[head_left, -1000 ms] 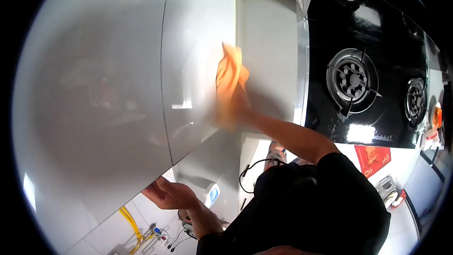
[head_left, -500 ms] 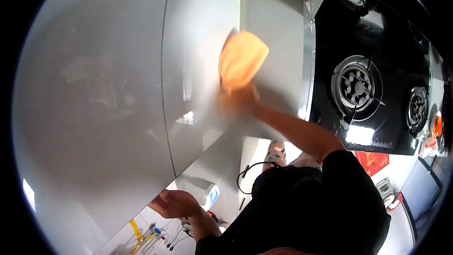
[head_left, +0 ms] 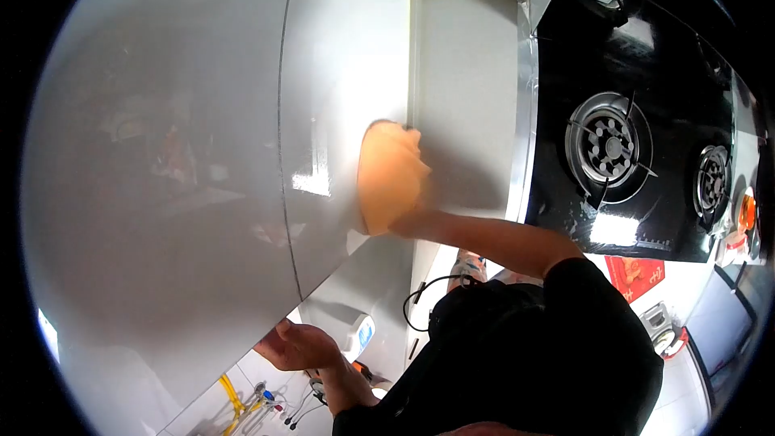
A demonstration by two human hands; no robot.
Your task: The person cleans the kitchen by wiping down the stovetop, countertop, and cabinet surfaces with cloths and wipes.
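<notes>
My right hand (head_left: 410, 222) presses an orange cloth (head_left: 391, 173) against a glossy light-grey panel (head_left: 202, 218), close to its right border. The cloth is bunched and covers most of the fingers. At the panel's lower edge is my left hand (head_left: 303, 346), with its fingers curled at that edge and the fingertips partly out of sight. A white bottle (head_left: 360, 334) with a blue label stands just right of my left hand, apart from it.
A black gas stove (head_left: 638, 97) with two burners is on the right, beyond a metallic strip (head_left: 526, 105). A pale recessed surface (head_left: 468, 56) lies between strip and panel. Yellow tubing (head_left: 232, 396) and cables lie at lower left. A red printed item (head_left: 636, 278) is below the stove.
My right hand has moved the orange cloth down and slightly left along the panel, and the forearm now lies flatter. My left hand stays at the panel's lower edge.
</notes>
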